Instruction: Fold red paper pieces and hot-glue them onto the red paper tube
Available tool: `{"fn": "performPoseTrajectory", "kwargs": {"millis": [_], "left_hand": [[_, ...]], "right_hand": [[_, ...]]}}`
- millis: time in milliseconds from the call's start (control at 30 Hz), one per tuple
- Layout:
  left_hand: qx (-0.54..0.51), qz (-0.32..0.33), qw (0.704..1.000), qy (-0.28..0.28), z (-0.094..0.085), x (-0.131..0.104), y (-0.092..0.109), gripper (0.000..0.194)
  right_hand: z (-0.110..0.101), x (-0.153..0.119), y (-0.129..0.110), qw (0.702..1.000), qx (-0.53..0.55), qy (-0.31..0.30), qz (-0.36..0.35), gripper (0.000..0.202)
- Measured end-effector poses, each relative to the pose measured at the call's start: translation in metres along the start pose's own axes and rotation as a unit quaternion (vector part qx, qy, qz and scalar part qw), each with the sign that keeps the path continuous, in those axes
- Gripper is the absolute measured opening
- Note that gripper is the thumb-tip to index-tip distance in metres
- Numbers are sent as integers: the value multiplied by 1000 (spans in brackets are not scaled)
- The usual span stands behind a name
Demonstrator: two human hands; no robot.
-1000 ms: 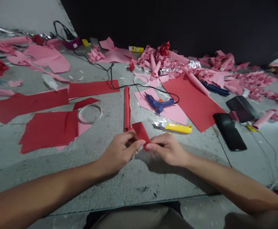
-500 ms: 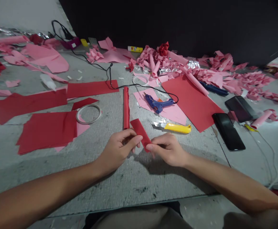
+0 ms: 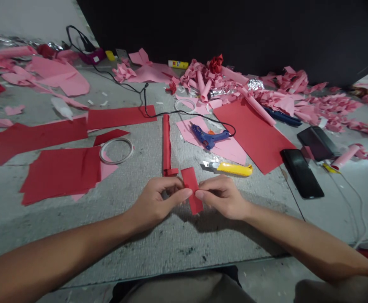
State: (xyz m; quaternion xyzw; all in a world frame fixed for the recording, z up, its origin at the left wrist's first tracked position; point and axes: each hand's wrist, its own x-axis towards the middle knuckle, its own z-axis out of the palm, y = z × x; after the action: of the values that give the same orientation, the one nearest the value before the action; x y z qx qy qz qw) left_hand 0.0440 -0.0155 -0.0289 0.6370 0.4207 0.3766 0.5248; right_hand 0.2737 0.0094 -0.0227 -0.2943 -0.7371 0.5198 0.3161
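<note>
Between both hands, just above the table, is a small red paper strip (image 3: 191, 185). My left hand (image 3: 161, 198) pinches its left edge with thumb and fingers. My right hand (image 3: 223, 198) pinches the opposite edge, the two thumbs almost meeting on the strip. Just beyond my left hand lies a long red paper roll (image 3: 166, 141), with a small folded red piece (image 3: 172, 171) at its near end. A yellow utility knife (image 3: 234, 168) rests past my right hand, its blade out. Behind it a blue glue gun (image 3: 209, 136) sits on pink paper.
Stacked red sheets (image 3: 64, 172) and a tape roll (image 3: 116, 150) are at left. A large red sheet (image 3: 250, 134), a phone (image 3: 302, 173) and a dark box-like object (image 3: 317, 143) are at right. Crumpled pink paper (image 3: 326, 103) lines the back. A black cord (image 3: 177, 112) crosses the table.
The red strip has turned more upright and shifted slightly right and nearer to me. My left hand has moved a little right, uncovering the small folded red piece by the roll.
</note>
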Motion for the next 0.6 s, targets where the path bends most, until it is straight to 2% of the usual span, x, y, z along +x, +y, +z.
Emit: {"fn": "performPoseTrajectory", "kwargs": {"millis": [100, 267, 500, 600], "left_hand": [[-10, -18, 1000, 6, 0, 0, 0, 39], [34, 6, 999, -10, 1, 0, 2, 40], [-3, -34, 999, -20, 1, -1, 1, 42], [-16, -46, 999, -15, 1, -1, 1, 39]], "right_hand": [[0, 1, 0, 1000, 4, -9, 12, 40], [1, 3, 0, 998, 31, -1, 62, 35], [0, 3, 5, 994, 72, 14, 78, 38], [3, 6, 7, 992, 90, 51, 72, 24]]}}
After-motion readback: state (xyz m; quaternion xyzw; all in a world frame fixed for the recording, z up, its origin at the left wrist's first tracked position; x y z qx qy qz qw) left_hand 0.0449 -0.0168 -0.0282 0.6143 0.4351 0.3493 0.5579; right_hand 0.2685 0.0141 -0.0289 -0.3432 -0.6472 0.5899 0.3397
